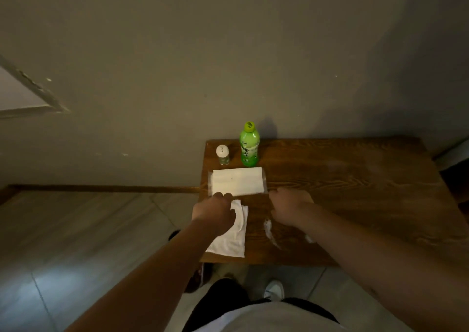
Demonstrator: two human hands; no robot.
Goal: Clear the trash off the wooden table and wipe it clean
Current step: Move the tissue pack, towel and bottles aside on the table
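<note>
The head view looks down on a wooden table pushed against a plain wall, with a pale tiled floor to its left. At the table's far left corner a small shaker with a white top stands upright, and just beside it to the right stands a green bottle with a green cap. In front of these two lies a flat pack of white tissues in clear wrapping.

The left hand reaches to the near edge of the pack, its fingers curled round a loose white tissue that hangs from the hand and spreads down over the table's near left corner. The fingertips are close to or touching the pack's edge; which of the two cannot be told. The right hand lies over the table just right of the pack, back upward, fingers bent downward; whether they grip anything cannot be told.

Between the forearms a smear of white residue streaks the wood. Below the table edge a white shoe stands on the tiles.
</note>
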